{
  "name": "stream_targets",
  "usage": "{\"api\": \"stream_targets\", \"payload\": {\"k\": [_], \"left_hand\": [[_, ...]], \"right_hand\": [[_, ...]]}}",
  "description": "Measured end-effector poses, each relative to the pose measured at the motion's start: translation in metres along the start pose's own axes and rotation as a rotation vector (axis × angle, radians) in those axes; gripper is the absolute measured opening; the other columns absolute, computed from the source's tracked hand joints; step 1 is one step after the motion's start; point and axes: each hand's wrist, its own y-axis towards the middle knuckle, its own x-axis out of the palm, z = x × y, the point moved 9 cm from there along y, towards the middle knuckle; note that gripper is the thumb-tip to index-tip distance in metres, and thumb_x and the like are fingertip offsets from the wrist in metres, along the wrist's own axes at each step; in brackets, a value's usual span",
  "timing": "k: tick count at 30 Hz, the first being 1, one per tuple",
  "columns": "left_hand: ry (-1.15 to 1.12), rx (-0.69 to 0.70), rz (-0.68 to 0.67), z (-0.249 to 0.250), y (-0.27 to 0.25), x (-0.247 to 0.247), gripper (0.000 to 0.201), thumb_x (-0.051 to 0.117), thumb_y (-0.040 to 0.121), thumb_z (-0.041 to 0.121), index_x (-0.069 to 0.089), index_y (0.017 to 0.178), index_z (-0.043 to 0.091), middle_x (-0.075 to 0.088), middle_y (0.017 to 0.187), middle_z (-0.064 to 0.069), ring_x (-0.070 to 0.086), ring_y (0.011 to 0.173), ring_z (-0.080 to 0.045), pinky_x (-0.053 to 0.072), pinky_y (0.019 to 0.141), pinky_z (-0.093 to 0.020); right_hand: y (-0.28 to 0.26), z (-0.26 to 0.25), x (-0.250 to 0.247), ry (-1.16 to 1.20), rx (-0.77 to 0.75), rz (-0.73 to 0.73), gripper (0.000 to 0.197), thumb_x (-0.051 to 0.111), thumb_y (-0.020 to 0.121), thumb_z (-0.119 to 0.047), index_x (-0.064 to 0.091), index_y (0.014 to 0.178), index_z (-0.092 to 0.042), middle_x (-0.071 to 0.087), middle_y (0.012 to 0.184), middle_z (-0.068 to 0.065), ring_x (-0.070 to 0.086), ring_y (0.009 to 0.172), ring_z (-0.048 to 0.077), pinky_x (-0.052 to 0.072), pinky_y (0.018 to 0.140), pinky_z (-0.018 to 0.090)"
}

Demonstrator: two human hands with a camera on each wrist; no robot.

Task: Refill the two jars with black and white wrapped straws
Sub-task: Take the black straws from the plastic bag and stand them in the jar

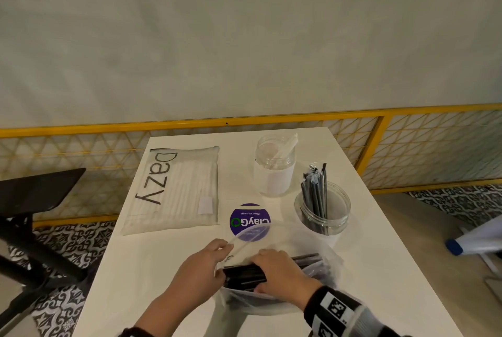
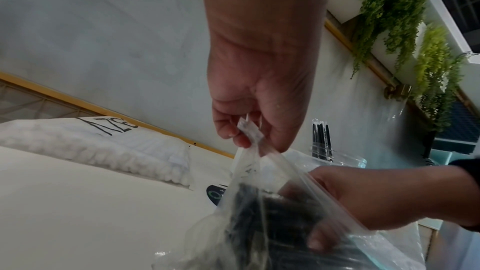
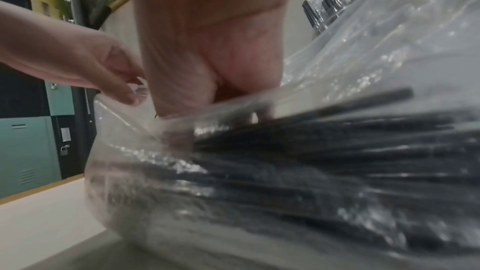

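A clear plastic bag (image 1: 320, 252) of black wrapped straws (image 1: 244, 275) lies at the table's near edge. My left hand (image 1: 209, 258) pinches the bag's zip rim (image 2: 249, 130) and holds the mouth wide. My right hand (image 1: 277, 271) reaches inside and grips a bundle of the black straws (image 3: 337, 151). Further back stand two clear jars: the right jar (image 1: 323, 209) holds a few black straws (image 1: 316, 192), the far jar (image 1: 274, 165) holds one or two white straws. A sealed pack of white straws (image 1: 176, 190) lies at the left.
A round purple sticker (image 1: 250, 221) sits mid-table between bag and jars. The white table (image 1: 141, 268) ends at a yellow railing (image 1: 190, 122) by the wall. A black chair (image 1: 35, 195) stands to the left.
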Motion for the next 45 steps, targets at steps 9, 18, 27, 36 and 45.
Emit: {"api": "stream_targets", "payload": {"k": [9, 18, 27, 36, 45], "left_hand": [[-0.021, 0.003, 0.009, -0.008, 0.002, 0.002, 0.054, 0.049, 0.089, 0.018, 0.04, 0.14, 0.034, 0.036, 0.141, 0.022, 0.054, 0.082, -0.005, 0.03, 0.063, -0.001], [-0.047, 0.027, 0.025, -0.016, 0.007, 0.007, 0.053, 0.049, 0.085, 0.018, 0.046, 0.134, 0.037, 0.042, 0.134, 0.024, 0.05, 0.06, 0.01, 0.03, 0.06, 0.0], [-0.015, -0.017, 0.02, -0.018, 0.008, 0.01, 0.054, 0.049, 0.086, 0.019, 0.044, 0.136, 0.037, 0.038, 0.139, 0.025, 0.048, 0.056, 0.01, 0.034, 0.069, -0.009], [-0.021, -0.013, -0.006, -0.014, 0.007, 0.01, 0.054, 0.048, 0.088, 0.018, 0.041, 0.139, 0.035, 0.035, 0.141, 0.023, 0.049, 0.062, 0.015, 0.03, 0.061, 0.002], [-0.013, -0.01, -0.006, -0.012, 0.003, 0.009, 0.054, 0.048, 0.088, 0.017, 0.04, 0.139, 0.033, 0.036, 0.141, 0.021, 0.048, 0.058, 0.008, 0.026, 0.061, 0.003]], "right_hand": [[-0.006, 0.0, -0.007, 0.096, -0.007, 0.011, 0.028, 0.06, 0.084, -0.026, 0.059, 0.109, -0.014, 0.063, 0.11, 0.011, 0.058, 0.1, 0.028, 0.044, 0.087, 0.036], [-0.028, 0.019, -0.048, 0.388, -0.022, 0.183, 0.031, 0.063, 0.076, -0.019, 0.061, 0.107, -0.021, 0.063, 0.097, -0.002, 0.051, 0.084, 0.008, 0.036, 0.071, 0.018], [-0.059, 0.008, -0.11, 0.721, -0.046, 0.286, 0.024, 0.068, 0.083, -0.016, 0.053, 0.077, -0.034, 0.06, 0.06, -0.026, 0.053, 0.056, -0.01, 0.039, 0.059, 0.008], [-0.152, 0.09, -0.249, 1.063, 0.148, 1.262, 0.004, 0.065, 0.086, -0.016, 0.062, 0.085, -0.014, 0.067, 0.079, 0.001, 0.064, 0.069, 0.0, 0.05, 0.06, 0.01], [-0.067, 0.156, -0.148, 0.456, 0.568, 0.68, 0.059, 0.078, 0.073, -0.037, 0.059, 0.122, -0.009, 0.06, 0.116, 0.011, 0.055, 0.106, 0.026, 0.041, 0.082, 0.028]]}}
